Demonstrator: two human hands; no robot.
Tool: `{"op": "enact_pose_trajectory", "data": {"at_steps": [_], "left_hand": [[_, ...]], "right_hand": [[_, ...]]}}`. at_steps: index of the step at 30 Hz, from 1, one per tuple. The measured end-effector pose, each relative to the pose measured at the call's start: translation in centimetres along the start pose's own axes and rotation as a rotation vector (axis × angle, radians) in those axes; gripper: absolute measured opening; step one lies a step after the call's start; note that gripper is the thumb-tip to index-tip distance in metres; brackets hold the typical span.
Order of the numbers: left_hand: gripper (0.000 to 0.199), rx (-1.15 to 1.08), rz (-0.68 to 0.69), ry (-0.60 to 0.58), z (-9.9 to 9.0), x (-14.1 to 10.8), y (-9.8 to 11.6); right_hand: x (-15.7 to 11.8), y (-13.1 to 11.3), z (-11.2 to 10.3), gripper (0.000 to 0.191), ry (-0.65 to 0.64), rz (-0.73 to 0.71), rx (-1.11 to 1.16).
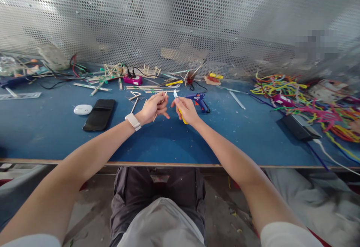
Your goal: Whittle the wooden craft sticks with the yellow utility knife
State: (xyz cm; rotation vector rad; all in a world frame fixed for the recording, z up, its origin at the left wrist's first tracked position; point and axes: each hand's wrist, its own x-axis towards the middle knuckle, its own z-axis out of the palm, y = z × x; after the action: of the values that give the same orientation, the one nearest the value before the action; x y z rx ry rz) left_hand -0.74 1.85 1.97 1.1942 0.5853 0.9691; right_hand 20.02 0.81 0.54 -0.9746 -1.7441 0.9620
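Note:
My left hand (154,108), with a pale strap at its wrist, is closed around a thin wooden stick (155,117). Its fingers are partly curled, and part of the stick is hidden behind them. A yellow utility knife (185,120) is gripped in my right hand (188,110), its blade (176,94) pointing up and to the left. The blade is apart from the stick. Just right of this hand lies a blue glue gun (200,101). Small joined sticks (135,96) rest on the table to the left of my left hand.
A black phone (99,115) and a white case (83,109) lie on the blue table (157,145) at left. Behind are a purple power strip (132,79), stick frames (114,70) and another yellow cutter (174,83). Tangled coloured wires (277,87) and a black box (299,127) are at right.

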Motion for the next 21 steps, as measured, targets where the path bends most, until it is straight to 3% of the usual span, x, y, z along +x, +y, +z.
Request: {"op": "enact_pose_trajectory", "data": {"at_steps": [7,13,21], "left_hand": [[0.020,-0.196,-0.025,0.160,-0.64,0.46,0.86],[0.020,-0.155,-0.023,0.197,-0.93,0.63,0.90],[0.020,-0.169,-0.023,0.203,-0.87,0.70,0.83]], "right_hand": [[-0.69,-0.37,0.02,0.051,0.048,-0.248,-0.161],[-0.49,0.30,0.36,0.028,0.069,-0.303,-0.309],[-0.52,0.17,0.51,0.021,0.094,-0.366,-0.292]]}}
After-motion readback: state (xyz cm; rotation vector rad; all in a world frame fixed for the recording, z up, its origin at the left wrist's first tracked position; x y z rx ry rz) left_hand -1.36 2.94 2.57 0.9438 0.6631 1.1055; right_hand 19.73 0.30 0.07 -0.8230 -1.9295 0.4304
